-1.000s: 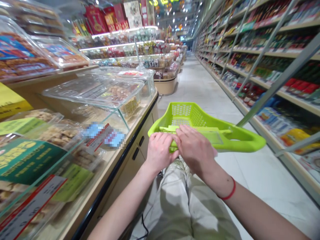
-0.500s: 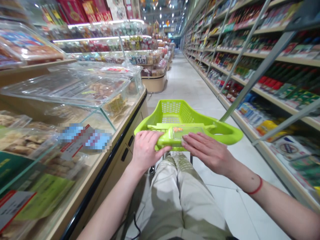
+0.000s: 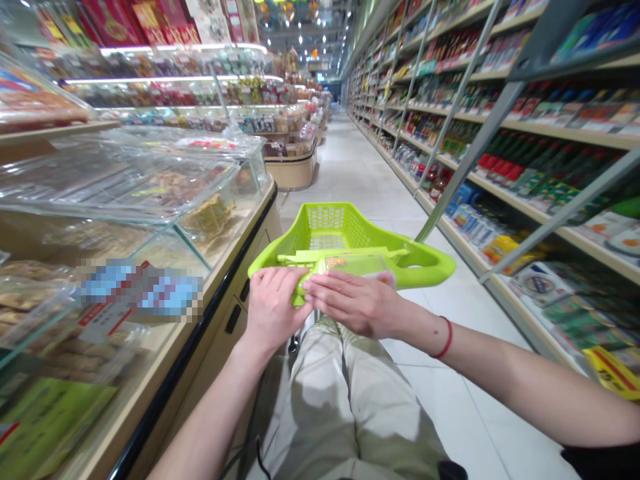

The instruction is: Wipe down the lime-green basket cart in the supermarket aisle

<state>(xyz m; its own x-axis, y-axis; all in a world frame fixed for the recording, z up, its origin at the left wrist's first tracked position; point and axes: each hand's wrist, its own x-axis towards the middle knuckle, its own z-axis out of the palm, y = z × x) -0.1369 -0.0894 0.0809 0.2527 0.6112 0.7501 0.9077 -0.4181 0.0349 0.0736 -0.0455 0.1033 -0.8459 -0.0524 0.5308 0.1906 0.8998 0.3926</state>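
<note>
Your L hand [image 3: 274,303] is curled round the L part of the handle [image 3: 299,295] of the green cart [image 3: 380,237], right in front of your legs [image 3: 320,400], w/ the desk [image 3: 240,223] on your L & the shelves [image 3: 560,232] on your R. Your R hand [image 3: 357,303] lies across the handle too, fingers flat, tips right by the L; can't tell if its thumb grips underneath. W/ both hands bunched together, steering's prob weak: a bump on one side could twist the cart. Main risk is on the L, b/c its side is nr the desk edge: a small swing could scrape it or pinch knuckles. On the R, the slanting bar [image 3: 470,160] runs down behind the cart; can't tell if they touch, but a swing that way could knock it. Cord [image 3: 261,460] by your L leg = poss snag.
</note>
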